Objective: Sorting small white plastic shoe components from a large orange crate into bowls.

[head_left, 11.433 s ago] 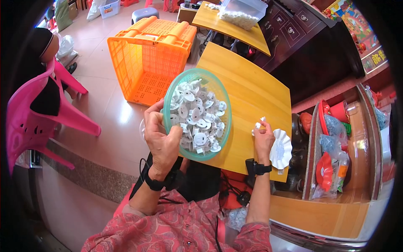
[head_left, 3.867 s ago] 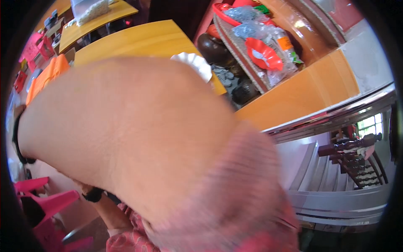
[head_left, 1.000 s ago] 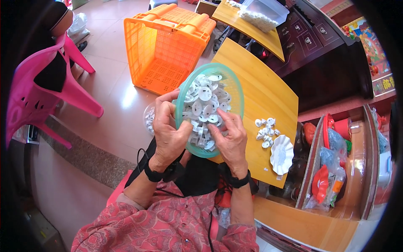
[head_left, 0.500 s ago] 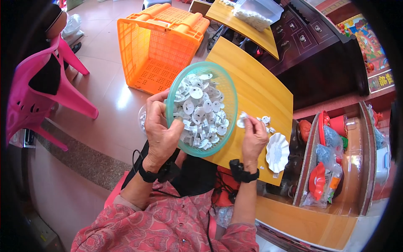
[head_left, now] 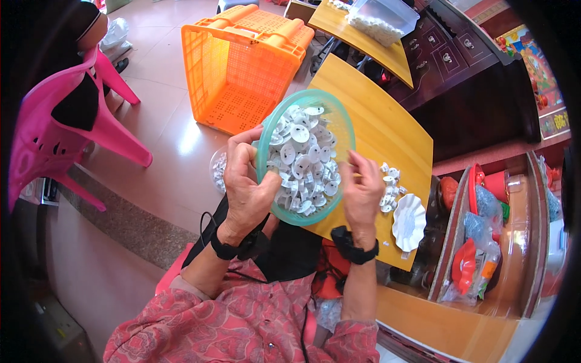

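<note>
My left hand point(head_left: 247, 190) grips the left rim of a green mesh plastic basket point(head_left: 340, 121), thumb over the edge and fingers round the outside. The basket is tilted above my lap and holds many small white round plastic pieces point(head_left: 298, 133) with short stems. My right hand point(head_left: 362, 196) is at the basket's right rim, its fingers bent and smeared by motion; whether anything is in them cannot be made out. Beside it, several loose white pieces point(head_left: 390, 181) lie on the yellow wooden table point(head_left: 378, 115). Nearer me on the table sits a white wavy-edged dish point(head_left: 408, 222).
An orange crate point(head_left: 203, 78) lies on its side beyond the basket. At left stands a pink plastic chair point(head_left: 115, 133) with a person beside it. A clear container point(head_left: 387, 18) of white pieces rests on a farther table. Open shelving point(head_left: 514, 236) with bagged items is at right.
My right hand has moved up and left from the loose pieces to the basket's rim; the white piece it pinched no longer shows. My left hand keeps its hold, and the whole view has shifted slightly.
</note>
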The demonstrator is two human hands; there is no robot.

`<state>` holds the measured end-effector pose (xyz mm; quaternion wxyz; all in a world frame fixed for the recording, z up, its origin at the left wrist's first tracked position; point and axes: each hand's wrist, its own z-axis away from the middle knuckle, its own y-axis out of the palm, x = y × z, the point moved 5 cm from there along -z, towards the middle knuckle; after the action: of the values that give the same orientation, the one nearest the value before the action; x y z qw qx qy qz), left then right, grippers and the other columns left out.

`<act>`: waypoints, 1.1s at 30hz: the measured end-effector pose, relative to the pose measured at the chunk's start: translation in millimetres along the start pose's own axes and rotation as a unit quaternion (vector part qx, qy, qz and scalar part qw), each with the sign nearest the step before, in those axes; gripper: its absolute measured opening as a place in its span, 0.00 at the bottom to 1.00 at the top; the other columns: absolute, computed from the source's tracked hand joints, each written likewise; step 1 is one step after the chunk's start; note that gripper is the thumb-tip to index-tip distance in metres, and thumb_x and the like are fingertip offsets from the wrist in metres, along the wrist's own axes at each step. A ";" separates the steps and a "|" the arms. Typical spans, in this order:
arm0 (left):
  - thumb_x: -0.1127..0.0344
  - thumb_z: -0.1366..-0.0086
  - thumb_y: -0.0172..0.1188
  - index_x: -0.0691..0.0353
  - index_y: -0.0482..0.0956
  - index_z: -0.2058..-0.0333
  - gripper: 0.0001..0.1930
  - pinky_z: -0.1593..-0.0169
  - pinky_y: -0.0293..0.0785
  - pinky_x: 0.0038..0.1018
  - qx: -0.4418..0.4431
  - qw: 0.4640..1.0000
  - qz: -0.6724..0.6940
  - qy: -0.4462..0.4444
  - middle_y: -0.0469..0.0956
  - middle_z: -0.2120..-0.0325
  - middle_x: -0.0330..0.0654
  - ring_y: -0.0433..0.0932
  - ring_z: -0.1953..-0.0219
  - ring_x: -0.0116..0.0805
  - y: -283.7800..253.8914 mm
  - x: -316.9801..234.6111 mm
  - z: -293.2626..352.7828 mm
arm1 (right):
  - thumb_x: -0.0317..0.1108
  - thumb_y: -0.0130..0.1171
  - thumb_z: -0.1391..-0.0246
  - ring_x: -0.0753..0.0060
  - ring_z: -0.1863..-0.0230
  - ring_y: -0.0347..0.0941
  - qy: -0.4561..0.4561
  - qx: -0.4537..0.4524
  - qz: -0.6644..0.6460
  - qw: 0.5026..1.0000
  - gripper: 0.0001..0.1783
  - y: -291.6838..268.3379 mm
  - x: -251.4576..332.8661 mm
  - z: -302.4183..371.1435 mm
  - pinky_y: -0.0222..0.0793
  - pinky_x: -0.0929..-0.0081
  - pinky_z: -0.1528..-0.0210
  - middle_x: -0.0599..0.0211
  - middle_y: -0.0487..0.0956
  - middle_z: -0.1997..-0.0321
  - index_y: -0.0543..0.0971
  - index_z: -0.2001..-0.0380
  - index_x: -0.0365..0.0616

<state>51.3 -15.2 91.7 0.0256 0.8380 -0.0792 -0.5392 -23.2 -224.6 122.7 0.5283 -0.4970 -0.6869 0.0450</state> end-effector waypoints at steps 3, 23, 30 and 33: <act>0.83 0.54 0.53 0.66 0.62 0.75 0.10 0.43 0.66 0.31 0.008 1.000 0.004 0.009 0.70 0.50 0.54 0.70 0.45 0.42 2.0 -7.5 -0.9 | 0.29 0.65 0.48 0.66 0.68 0.76 -0.018 0.045 -0.017 0.999 0.15 33.7 19.8 -7.0 0.73 0.71 0.66 0.57 0.78 0.62 0.81 0.57 0.35; 0.82 0.56 0.53 0.66 0.64 0.74 0.09 0.43 0.67 0.35 0.011 0.999 -0.021 0.028 0.71 0.50 0.54 0.71 0.44 0.48 2.0 -5.7 1.3 | 0.26 0.63 0.43 0.78 0.67 0.75 0.039 0.004 -0.114 0.993 0.06 30.1 -11.6 -5.0 0.70 0.78 0.64 0.67 0.79 0.67 0.84 0.63 0.37; 0.82 0.50 0.56 0.64 0.67 0.71 0.10 0.37 0.61 0.34 0.022 1.000 -0.003 -0.008 0.67 0.46 0.50 0.67 0.42 0.38 0.1 0.9 1.8 | 0.27 0.63 0.42 0.83 0.71 0.73 0.169 0.011 -0.199 0.965 0.08 21.4 -44.4 6.7 0.70 0.83 0.69 0.70 0.80 0.67 0.84 0.61 0.35; 0.82 0.51 0.57 0.65 0.67 0.71 0.10 0.37 0.61 0.34 0.018 1.000 0.001 0.000 0.67 0.46 0.50 0.67 0.42 0.38 -0.3 0.4 2.1 | 0.28 0.63 0.41 0.85 0.72 0.74 0.205 0.013 -0.211 0.956 0.09 19.8 -47.8 8.8 0.71 0.85 0.71 0.69 0.81 0.68 0.82 0.60 0.34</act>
<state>49.6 -14.8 90.4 0.0114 0.8382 -0.0899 -0.5377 -19.9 -245.5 74.7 0.6614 -0.3324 -0.6526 -0.1616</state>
